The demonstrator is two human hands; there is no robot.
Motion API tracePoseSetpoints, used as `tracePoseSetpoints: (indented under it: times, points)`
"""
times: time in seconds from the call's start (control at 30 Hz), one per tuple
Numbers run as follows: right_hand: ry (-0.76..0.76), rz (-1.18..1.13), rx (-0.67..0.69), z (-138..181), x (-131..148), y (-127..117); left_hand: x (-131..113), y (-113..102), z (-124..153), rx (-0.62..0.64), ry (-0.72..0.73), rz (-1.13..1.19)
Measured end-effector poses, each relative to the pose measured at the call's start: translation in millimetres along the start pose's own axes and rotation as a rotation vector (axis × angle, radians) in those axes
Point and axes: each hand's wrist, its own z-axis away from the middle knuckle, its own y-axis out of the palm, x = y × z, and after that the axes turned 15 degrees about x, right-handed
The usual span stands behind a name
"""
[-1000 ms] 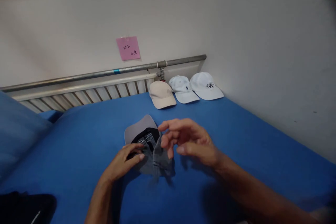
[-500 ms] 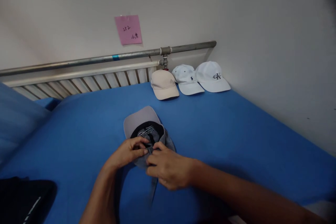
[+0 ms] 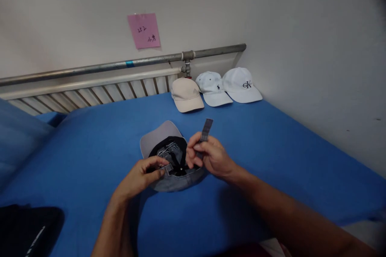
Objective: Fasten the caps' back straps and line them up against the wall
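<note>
A grey baseball cap [image 3: 177, 182] lies upside down on the blue sheet, its brim pointing away to the upper left. Its dark lining and white lettering show inside. My left hand [image 3: 141, 174] pinches the cap's back edge near the buckle end. In my right hand [image 3: 212, 154] is the cap's grey back strap [image 3: 206, 128], held between thumb and fingers, its free end pointing up. The strap is apart from my left hand. The right fingers hide the strap's lower part and the cap's right side.
At the back stand a beige cap [image 3: 187, 95], a pale cap with a small dark logo [image 3: 213, 88] and a white cap [image 3: 242, 85], side by side. Behind them run a radiator [image 3: 99, 94] and a metal pipe [image 3: 157, 60]. A black item [image 3: 27, 229] lies at the lower left.
My right hand has moved up and right, away from my left hand, raising the strap, which earlier hung down in front of the cap. My left hand stays at the cap's back edge.
</note>
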Motion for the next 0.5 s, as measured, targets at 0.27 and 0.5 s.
tracePoseSetpoints:
  times: [0.27, 0.5]
  points:
    - [0.325, 0.344, -0.011, -6.3, -18.0, 4.1, -5.5, 13.0, -6.6, -0.027, 0.042, 0.109]
    - [0.279, 0.090, 0.032, -9.0, -19.9, 2.9, -4.1, 12.4, -7.2, -0.046, 0.068, 0.169]
